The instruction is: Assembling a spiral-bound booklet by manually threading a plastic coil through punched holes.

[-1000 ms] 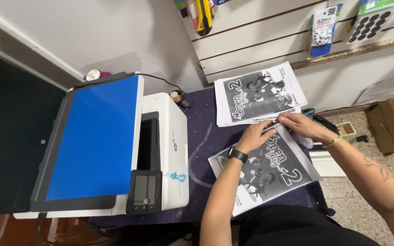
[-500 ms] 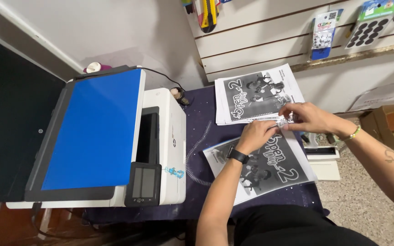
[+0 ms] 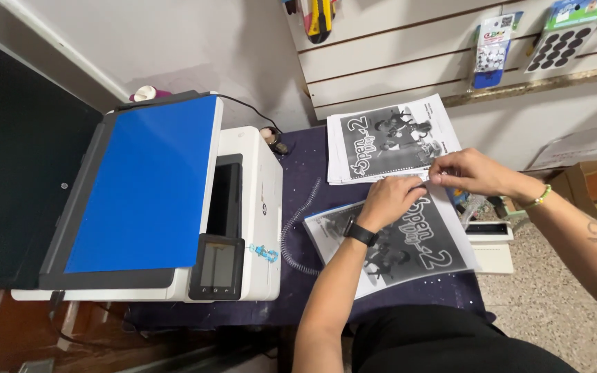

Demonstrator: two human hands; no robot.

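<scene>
Dark cloth covers the table [image 3: 298, 304], where a white printer [image 3: 174, 207] with a blue lid sits left of two printed stacks. Left hand [image 3: 390, 200] presses flat on the near stack's [image 3: 409, 242] top edge; right hand [image 3: 468, 173] pinches its corner, just below the far stack [image 3: 388, 138]. Clear coil [image 3: 297, 228] lies alongside

Copy shop, printer [image 3: 174, 207], slatwall [image 3: 409, 48] of stationery

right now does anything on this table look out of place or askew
A clear plastic binding coil lies loose on the dark cloth beside the printer, unattached. The near booklet under both hands sits skewed to the table edge.
</scene>
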